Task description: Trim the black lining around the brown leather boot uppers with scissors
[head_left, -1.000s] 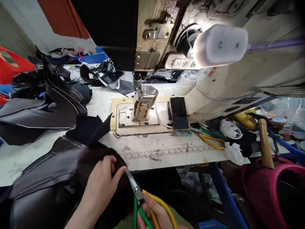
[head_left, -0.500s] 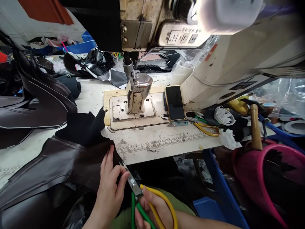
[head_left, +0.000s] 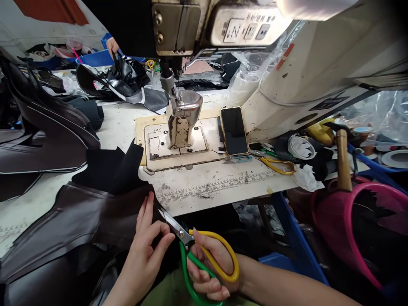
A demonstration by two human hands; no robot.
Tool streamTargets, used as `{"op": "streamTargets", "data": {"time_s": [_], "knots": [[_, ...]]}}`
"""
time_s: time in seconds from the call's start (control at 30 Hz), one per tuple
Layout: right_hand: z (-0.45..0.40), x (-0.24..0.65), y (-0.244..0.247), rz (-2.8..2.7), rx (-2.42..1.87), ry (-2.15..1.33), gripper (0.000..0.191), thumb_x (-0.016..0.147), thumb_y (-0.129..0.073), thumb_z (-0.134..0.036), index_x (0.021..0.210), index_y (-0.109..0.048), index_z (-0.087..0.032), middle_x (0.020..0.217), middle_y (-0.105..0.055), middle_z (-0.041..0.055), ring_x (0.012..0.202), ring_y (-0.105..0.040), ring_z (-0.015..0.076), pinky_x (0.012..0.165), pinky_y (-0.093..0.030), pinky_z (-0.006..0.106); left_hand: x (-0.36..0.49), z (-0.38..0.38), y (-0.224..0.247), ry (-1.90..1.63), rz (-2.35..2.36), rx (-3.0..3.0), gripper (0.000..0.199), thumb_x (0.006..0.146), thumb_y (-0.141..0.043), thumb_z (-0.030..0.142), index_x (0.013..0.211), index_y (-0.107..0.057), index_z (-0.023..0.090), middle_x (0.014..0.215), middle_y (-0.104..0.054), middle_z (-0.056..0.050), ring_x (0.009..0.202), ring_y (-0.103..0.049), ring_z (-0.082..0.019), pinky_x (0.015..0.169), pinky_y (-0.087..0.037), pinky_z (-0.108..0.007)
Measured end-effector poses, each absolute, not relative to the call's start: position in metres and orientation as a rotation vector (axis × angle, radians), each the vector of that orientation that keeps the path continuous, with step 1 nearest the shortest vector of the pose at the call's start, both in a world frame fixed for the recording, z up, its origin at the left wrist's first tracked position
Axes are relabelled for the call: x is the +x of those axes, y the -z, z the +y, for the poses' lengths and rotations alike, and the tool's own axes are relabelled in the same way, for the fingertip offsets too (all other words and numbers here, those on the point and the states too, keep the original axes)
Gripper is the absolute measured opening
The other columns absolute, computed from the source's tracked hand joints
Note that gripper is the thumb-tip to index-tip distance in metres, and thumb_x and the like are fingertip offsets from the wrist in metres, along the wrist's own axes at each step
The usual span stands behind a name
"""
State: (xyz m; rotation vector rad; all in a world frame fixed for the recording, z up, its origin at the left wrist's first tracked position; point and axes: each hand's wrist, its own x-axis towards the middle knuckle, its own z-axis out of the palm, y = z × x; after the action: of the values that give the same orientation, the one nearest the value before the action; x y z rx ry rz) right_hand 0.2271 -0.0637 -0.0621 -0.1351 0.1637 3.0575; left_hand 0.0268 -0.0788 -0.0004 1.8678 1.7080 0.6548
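My left hand [head_left: 148, 242] rests along the right edge of a dark brown leather piece [head_left: 76, 208], its longer fingers laid on the leather. Its thumb and bent forefinger come together at the edge, beside the scissor blades. A black fabric flap [head_left: 110, 168] stands up from the leather's far side. My right hand [head_left: 213, 259] grips scissors [head_left: 181, 233] with one yellow and one green handle. Their blades point up and left to the leather's edge, just in front of the table. The blade tips are partly hidden against the dark material.
A sewing machine post [head_left: 183, 119] rises from the white table [head_left: 191, 202]. Right of it lie a phone [head_left: 234, 131], thread snips [head_left: 239, 160] and yellow-handled scissors [head_left: 277, 165]. A pink bucket [head_left: 353, 229] stands at the right. Another person's hand [head_left: 112, 45] touches black pieces at the back.
My right hand and the scissors have shifted slightly up and right, with the handles spread wider. The left hand stays at the leather's edge. Another person's hand has appeared at the back.
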Motion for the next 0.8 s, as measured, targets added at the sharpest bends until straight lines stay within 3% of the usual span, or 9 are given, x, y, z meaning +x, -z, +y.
{"op": "streamTargets", "data": {"time_s": [0.2,0.3,0.4,0.47,0.53,0.67,0.8], "knots": [[-0.059,0.219,0.063,0.061,-0.207,-3.033,0.079,0.090,-0.027,-0.074,0.072,-0.064,-0.006,0.052,-0.048,0.0006,0.035,-0.044,0.0095,0.026,-0.035,0.019,0.028,-0.090,-0.016,-0.587,1.522,1.910,0.025,0.093,-0.049,0.032,0.072,-0.058,0.021,0.160,-0.020,-0.009,0.148,-0.013,-0.035,0.104,-0.042,-0.056],[-0.055,0.217,0.066,0.043,-0.220,-3.019,0.076,0.091,-0.030,-0.071,0.071,-0.064,-0.007,0.050,-0.047,0.0001,0.033,-0.041,0.0088,0.024,-0.032,0.018,0.018,-0.085,-0.027,-0.599,1.489,1.974,0.025,0.092,-0.051,0.032,0.070,-0.057,0.022,0.154,-0.037,-0.010,0.140,-0.036,-0.033,0.101,-0.048,-0.050],[-0.053,0.216,0.067,0.011,-0.266,-3.007,0.074,0.092,-0.031,-0.068,0.069,-0.065,-0.007,0.047,-0.045,-0.0002,0.032,-0.040,0.0087,0.024,-0.032,0.018,-0.001,-0.062,-0.023,-0.739,1.846,2.178,0.009,0.089,-0.056,0.027,0.093,-0.063,0.024,0.140,-0.053,-0.012,0.125,-0.051,-0.031,0.101,-0.045,-0.052],[-0.053,0.217,0.065,-0.019,-0.281,-2.991,0.074,0.093,-0.030,-0.067,0.068,-0.065,-0.007,0.045,-0.044,-0.0003,0.031,-0.039,0.0087,0.023,-0.032,0.018,-0.013,-0.044,-0.013,-0.647,1.953,2.369,0.028,0.089,-0.055,0.024,0.117,-0.060,0.023,0.135,-0.057,-0.012,0.123,-0.052,-0.033,0.102,-0.042,-0.054],[-0.055,0.220,0.062,-0.033,-0.284,-2.999,0.075,0.093,-0.028,-0.068,0.067,-0.065,-0.007,0.044,-0.044,0.0000,0.031,-0.039,0.0093,0.023,-0.033,0.018,-0.019,-0.033,-0.001,-0.520,1.928,2.489,0.038,0.091,-0.051,0.022,0.128,-0.055,0.020,0.134,-0.059,-0.012,0.122,-0.052,-0.032,0.100,-0.045,-0.051],[-0.067,0.234,0.057,-0.042,-0.306,-3.028,0.079,0.091,-0.027,-0.071,0.067,-0.065,-0.006,0.045,-0.046,0.0021,0.034,-0.044,0.0113,0.025,-0.035,0.019,-0.015,-0.036,0.013,-0.472,1.975,2.500,0.039,0.092,-0.049,0.020,0.131,-0.052,0.018,0.134,-0.059,-0.013,0.122,-0.053,-0.031,0.095,-0.047,-0.048],[-0.076,0.244,0.053,0.067,-0.269,-3.000,0.084,0.090,-0.023,-0.074,0.069,-0.065,-0.004,0.043,-0.043,0.0015,0.032,-0.041,0.0102,0.024,-0.030,0.017,-0.009,-0.045,0.012,-0.551,1.962,2.472,0.031,0.092,-0.049,0.017,0.121,-0.059,0.020,0.125,-0.064,-0.011,0.123,-0.053,-0.031,0.096,-0.046,-0.048]]}}
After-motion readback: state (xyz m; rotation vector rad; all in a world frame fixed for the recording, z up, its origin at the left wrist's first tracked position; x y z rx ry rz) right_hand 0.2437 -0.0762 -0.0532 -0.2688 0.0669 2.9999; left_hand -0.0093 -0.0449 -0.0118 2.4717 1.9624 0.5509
